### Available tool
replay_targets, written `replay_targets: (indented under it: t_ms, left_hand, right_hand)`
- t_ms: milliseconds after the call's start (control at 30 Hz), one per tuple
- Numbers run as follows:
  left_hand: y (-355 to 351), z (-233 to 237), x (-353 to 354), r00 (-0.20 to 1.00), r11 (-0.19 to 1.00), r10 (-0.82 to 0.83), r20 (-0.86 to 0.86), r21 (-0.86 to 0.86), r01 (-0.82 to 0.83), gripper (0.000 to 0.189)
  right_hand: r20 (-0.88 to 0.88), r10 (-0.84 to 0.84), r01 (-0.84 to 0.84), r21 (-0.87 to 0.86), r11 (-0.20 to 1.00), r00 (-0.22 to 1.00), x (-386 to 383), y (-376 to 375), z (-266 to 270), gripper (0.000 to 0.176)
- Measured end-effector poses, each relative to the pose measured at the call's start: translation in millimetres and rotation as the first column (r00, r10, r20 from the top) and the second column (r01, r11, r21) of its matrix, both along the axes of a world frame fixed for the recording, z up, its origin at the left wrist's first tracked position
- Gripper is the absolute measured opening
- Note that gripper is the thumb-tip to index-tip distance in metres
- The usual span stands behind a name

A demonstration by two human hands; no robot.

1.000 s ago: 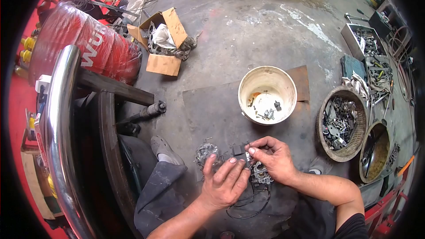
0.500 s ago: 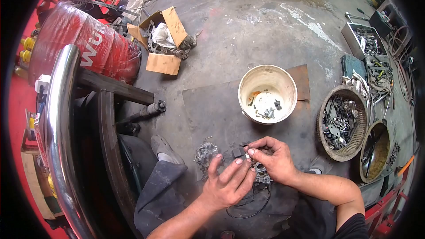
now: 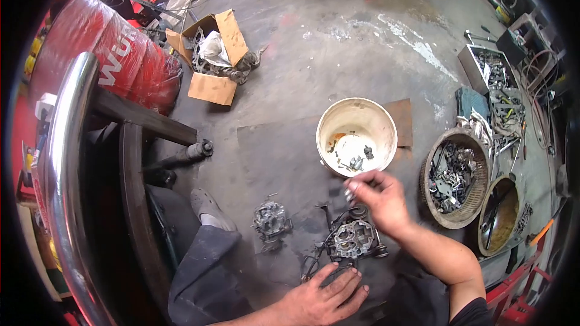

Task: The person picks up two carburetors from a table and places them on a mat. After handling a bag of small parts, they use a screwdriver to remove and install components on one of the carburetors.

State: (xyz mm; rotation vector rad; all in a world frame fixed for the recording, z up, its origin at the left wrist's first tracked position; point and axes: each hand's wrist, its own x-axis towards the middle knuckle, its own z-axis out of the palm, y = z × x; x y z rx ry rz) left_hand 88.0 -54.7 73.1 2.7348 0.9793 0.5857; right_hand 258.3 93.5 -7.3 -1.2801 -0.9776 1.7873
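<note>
Head view: right hand pinches small part; left hand flat.

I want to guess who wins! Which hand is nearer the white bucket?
The right hand: its fingertips are just short of the white bucket. The left hand rests much lower, beneath the carburetor.

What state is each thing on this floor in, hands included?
Right hand: raised, fingertips pinched together, blurred.
Left hand: palm down, fingers spread, holding nothing.
Carburetor: lying on the floor between the hands.
Bucket: upright, open, few small parts inside.
Cardboard box: flaps open, stuffed with parts.
Basket: upright, full of metal parts.
</note>
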Motion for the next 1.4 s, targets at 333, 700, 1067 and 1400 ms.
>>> replay_targets:
  t_ms: [333, 700, 1067, 1400]
  left_hand:
    - [-1.4, 8.9, -8.4, 0.988, 0.991, 0.119, 0.099, -0.070, -0.112, 0.033]
    - [-10.0, 10.3, -27.8, 0.973, 0.972, 0.203, 0.105, -0.137, -0.188, 0.031]
    - [-11.9, 8.1, -26.8, 0.973, 0.963, 0.228, 0.023, -0.155, -0.222, 0.032]
    - [-22.5, -12.8, -22.7, 0.987, 0.950, 0.156, -0.041, -0.268, -0.161, 0.044]
  right_hand:
    - [0.680, 0.136, -0.370, 0.211, 0.905, 0.721, -7.4, 153.3, -113.3, 0.018]
    - [0.853, 0.259, -0.597, 0.074, 0.799, 0.453, -25.3, 180.1, -174.1, 0.018]
    - [0.952, 0.092, -0.566, 0.094, 0.819, 0.292, -6.2, 185.1, -202.8, 0.022]
    - [0.954, -0.105, -0.562, 0.253, 0.787, 0.282, -29.8, 166.0, -141.3, 0.051]
